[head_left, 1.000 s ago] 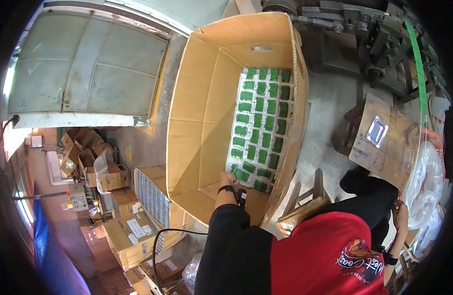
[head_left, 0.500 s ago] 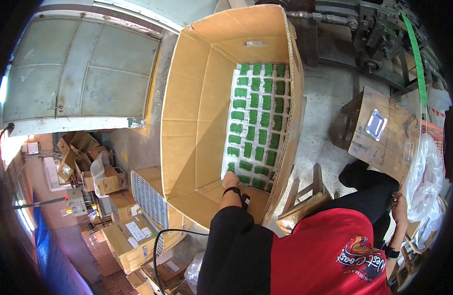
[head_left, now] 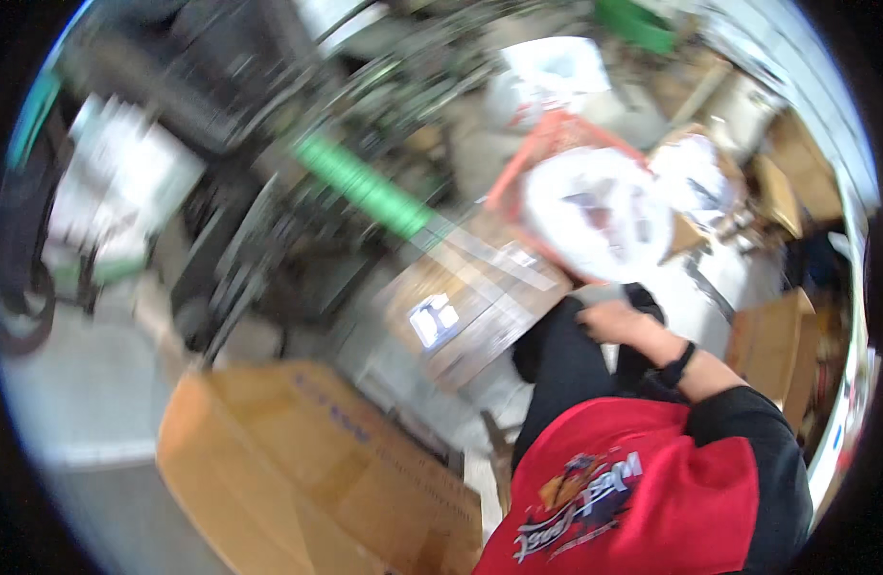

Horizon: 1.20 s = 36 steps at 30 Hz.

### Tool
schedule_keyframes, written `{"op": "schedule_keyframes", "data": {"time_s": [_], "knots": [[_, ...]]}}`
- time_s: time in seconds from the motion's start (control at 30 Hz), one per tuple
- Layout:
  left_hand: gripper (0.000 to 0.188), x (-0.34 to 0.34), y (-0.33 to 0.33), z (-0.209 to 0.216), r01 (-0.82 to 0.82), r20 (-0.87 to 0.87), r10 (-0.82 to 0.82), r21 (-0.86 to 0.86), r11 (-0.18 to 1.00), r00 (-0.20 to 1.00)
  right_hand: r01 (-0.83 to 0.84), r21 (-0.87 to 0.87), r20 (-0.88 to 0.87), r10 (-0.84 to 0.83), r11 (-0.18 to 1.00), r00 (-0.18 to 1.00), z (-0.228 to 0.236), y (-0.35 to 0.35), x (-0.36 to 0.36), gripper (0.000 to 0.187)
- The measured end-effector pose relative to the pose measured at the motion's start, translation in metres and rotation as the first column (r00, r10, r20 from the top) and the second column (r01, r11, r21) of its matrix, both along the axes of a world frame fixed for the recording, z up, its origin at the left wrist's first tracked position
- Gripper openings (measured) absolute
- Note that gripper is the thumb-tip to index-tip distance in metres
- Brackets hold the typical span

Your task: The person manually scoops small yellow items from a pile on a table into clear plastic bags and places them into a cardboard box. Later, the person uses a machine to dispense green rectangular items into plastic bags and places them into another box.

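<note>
My right hand [head_left: 614,322], a dark band on its wrist, hovers over or rests against my dark-trousered leg [head_left: 557,359]; I cannot tell whether it touches. Its fingers look curled but are smeared by motion, and whatever they may hold is hidden. My left hand is out of view. Beyond my knees, a small wooden table [head_left: 475,331] carries a shiny tray-like piece [head_left: 432,321]. A green strip [head_left: 365,187] runs from the dark machine [head_left: 269,220] toward this table. At lower left stands the large cardboard box [head_left: 317,470]; its contents are out of sight.
An orange-red basket [head_left: 520,172] lined with white plastic [head_left: 595,216] stands beyond the table, with a white bag [head_left: 547,77] behind it. Another cardboard box [head_left: 772,350] is at the right. The whole picture is blurred.
The view has swung to the right. The large box has shifted to the lower left, and my left hand, earlier inside it at the bundled green pieces, has left the picture.
</note>
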<state>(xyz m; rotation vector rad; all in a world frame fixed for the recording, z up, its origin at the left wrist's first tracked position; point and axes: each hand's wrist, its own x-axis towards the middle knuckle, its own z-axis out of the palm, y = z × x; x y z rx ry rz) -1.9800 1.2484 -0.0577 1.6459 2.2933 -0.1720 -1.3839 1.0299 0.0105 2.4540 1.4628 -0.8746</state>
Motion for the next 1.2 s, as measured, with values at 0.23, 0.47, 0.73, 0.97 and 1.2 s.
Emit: {"op": "schedule_keyframes", "data": {"time_s": [0.23, 0.47, 0.73, 0.97, 1.2], "knots": [[0.023, 0.051, 0.081, 0.062, 0.279, 0.07, -0.33, 0.39, 0.878, 0.941, 0.109, 0.179, 0.01, -0.112, 0.978, 0.994, -0.021, -0.041, -0.04, 0.015], [0.02, 0.093, 0.093, 0.167, 0.447, -0.057, -0.56, 0.672, 0.591, 0.826, 0.279, 0.148, -0.082, -0.27, 0.949, 0.959, -0.042, -0.08, -0.015, 0.019], [0.017, 0.145, 0.086, 0.248, 0.536, -0.239, -0.642, 0.782, 0.318, 0.729, 0.796, 0.555, -0.022, -0.953, 0.24, 0.303, -0.078, -0.227, 0.108, 0.028], [0.017, 0.187, 0.055, 0.286, 0.369, 0.002, -0.601, 0.787, 0.494, 0.799, 0.802, 0.567, 0.159, -0.98, 0.189, 0.118, -0.119, -0.292, 0.268, 0.036], [0.018, 0.292, 0.008, 0.288, 0.323, 0.288, -0.655, 0.69, 0.648, 0.698, 0.943, 0.232, 0.288, -0.943, 0.237, 0.166, -0.168, -0.327, 0.356, 0.041]]}}
